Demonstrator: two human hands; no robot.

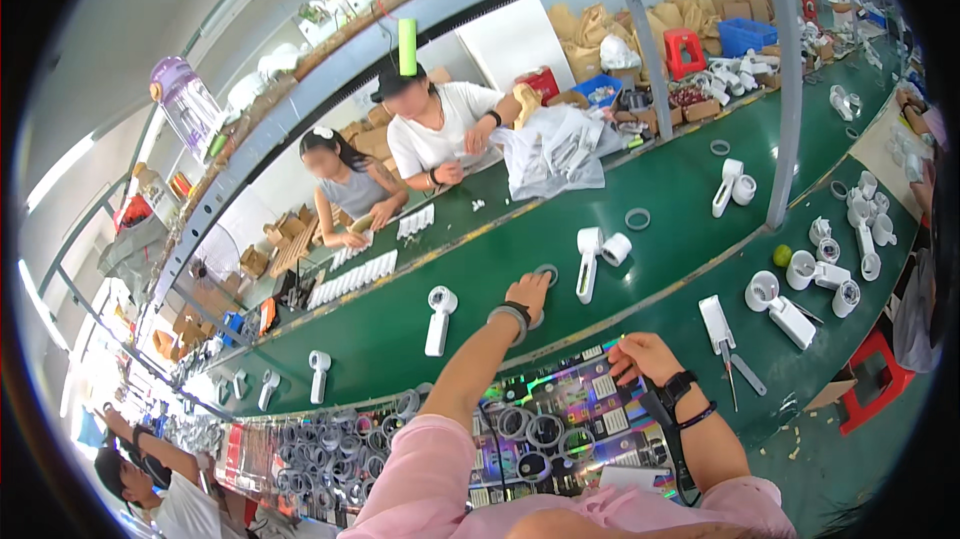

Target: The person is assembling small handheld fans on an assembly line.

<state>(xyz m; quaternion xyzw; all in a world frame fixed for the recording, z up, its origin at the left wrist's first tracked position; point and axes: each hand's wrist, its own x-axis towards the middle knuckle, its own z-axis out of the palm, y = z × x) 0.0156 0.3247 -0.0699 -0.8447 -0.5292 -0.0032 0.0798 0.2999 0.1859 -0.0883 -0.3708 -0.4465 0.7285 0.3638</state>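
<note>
My left hand (527, 291) reaches forward over the green conveyor belt (480, 274), its fingers closed on a grey ring (547, 276) lying there. More grey rings (508, 327) hang round that wrist. Beyond the fingers, a white handheld fan body (588, 267) lies beside a white round cap (616, 249), with another grey ring (637, 219) farther on. My right hand (645, 357) is loosely open over shiny printed boxes (600, 399), nothing visible in its fingers. Loose grey rings (545, 431) lie on those boxes.
A heap of grey rings (330, 454) is at the near left. White fan parts (790, 319), a screwdriver (732, 379) and a green ball-like thing (782, 255) lie at right. A metal post (785, 89) rises beyond. Two co-workers (440, 124) sit across the belt.
</note>
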